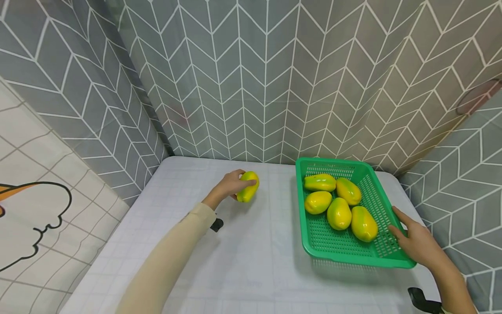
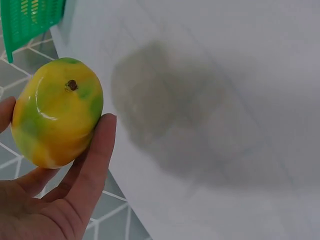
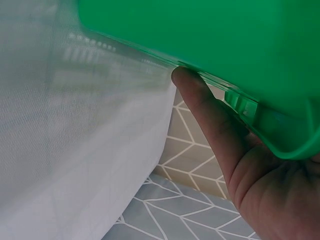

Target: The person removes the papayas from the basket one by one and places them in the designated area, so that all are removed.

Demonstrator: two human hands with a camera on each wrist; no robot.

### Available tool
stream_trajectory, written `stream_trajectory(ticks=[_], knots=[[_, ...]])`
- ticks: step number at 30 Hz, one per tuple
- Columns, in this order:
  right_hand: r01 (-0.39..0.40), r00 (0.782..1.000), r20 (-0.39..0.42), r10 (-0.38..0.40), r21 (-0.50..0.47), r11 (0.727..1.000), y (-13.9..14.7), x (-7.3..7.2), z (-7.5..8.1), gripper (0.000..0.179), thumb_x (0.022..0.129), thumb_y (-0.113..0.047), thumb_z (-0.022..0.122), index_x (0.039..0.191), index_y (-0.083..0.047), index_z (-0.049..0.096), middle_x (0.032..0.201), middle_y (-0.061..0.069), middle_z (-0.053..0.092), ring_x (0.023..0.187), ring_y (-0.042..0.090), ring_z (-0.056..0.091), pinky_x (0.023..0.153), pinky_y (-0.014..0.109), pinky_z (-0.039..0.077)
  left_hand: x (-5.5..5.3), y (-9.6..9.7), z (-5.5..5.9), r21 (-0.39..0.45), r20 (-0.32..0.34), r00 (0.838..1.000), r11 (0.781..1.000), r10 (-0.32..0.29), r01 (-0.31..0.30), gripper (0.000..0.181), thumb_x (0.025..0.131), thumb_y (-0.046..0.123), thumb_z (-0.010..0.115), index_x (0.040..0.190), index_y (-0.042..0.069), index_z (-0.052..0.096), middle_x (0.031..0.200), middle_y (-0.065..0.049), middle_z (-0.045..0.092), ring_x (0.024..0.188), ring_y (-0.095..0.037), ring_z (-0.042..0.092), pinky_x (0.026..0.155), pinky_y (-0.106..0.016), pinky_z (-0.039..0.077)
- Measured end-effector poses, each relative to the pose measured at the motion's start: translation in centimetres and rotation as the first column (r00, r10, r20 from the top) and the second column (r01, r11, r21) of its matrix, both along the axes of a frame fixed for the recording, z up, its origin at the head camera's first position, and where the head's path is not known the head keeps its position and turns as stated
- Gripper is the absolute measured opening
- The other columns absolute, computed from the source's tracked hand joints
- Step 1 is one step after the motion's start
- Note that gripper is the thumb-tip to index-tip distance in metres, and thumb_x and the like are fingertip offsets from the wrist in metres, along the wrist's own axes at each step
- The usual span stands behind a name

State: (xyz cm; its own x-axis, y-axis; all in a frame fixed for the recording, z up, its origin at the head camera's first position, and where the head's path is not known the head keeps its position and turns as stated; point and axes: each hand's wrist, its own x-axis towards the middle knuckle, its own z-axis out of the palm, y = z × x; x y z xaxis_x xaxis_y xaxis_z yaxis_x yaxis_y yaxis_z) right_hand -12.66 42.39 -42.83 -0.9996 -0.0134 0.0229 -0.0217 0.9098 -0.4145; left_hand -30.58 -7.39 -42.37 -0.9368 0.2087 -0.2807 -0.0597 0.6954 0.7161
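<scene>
My left hand point(image 1: 230, 184) holds a yellow-green papaya point(image 1: 248, 186) over the left-middle of the white table, thumb on one side and fingers on the other. In the left wrist view the papaya point(image 2: 57, 112) shows its dark stem spot, and its shadow falls on the tabletop. At the right, a green plastic basket point(image 1: 306, 235) holds several more papayas point(image 1: 339, 213), grouped toward its left and middle. My right hand point(image 1: 419, 242) grips the basket's right rim near the front corner. In the right wrist view a finger point(image 3: 205, 110) lies along the green side wall.
The table point(image 1: 243, 270) has a white, faintly gridded cover. Grey curtains point(image 1: 251, 87) with white chevron lines hang behind it and at both sides. A pale checked cloth point(image 1: 47, 209) with a cartoon print lies to the left. Black straps point(image 1: 425, 301) show at both wrists.
</scene>
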Motion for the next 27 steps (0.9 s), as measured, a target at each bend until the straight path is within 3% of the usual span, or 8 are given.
stream_trajectory(ticks=[8,14,19,27], knots=[[0.008,1.0,0.006,-0.008,0.004,1.0,0.0,-0.1,0.1,0.064,0.11,-0.016,0.054,0.158,0.017,0.025,0.147,0.051,0.04,0.099,0.047,0.066,0.071,0.038,0.049,-0.5,-2.0,-1.0,-0.018,0.037,0.996,0.997,0.076,-0.075,0.081,0.1,0.052,0.065,0.163,0.01,0.036,0.152,-0.022,0.053,0.119,-0.035,0.064,0.079,-0.04,0.067],[0.009,1.0,0.012,-0.009,0.006,1.0,-0.1,0.0,0.1,0.064,0.11,-0.016,0.053,0.158,0.016,0.025,0.147,0.051,0.04,0.09,0.038,0.065,0.067,0.032,0.046,-0.7,-3.0,-1.1,-0.051,0.062,0.99,0.991,0.126,-0.123,0.081,0.101,0.051,0.064,0.164,0.01,0.034,0.155,-0.023,0.051,0.122,-0.036,0.063,0.083,-0.041,0.067],[0.014,1.0,0.017,-0.014,0.002,1.0,-0.1,0.1,0.1,0.064,0.111,-0.017,0.052,0.159,0.015,0.024,0.148,0.051,0.04,0.085,0.031,0.064,0.062,0.026,0.043,-0.7,-3.6,-1.1,-0.065,0.067,0.988,0.988,0.142,-0.138,0.081,0.102,0.051,0.063,0.164,0.009,0.033,0.154,-0.024,0.05,0.122,-0.036,0.063,0.083,-0.042,0.067],[0.032,0.999,0.011,-0.032,-0.001,0.999,-0.3,0.2,0.0,0.064,0.111,-0.017,0.052,0.16,0.014,0.025,0.148,0.051,0.039,0.089,0.037,0.064,0.066,0.031,0.045,-1.0,-4.2,-1.9,-0.074,0.092,0.982,0.985,0.164,-0.158,0.082,0.102,0.051,0.063,0.164,0.008,0.031,0.155,-0.026,0.049,0.119,-0.035,0.063,0.081,-0.04,0.067]])
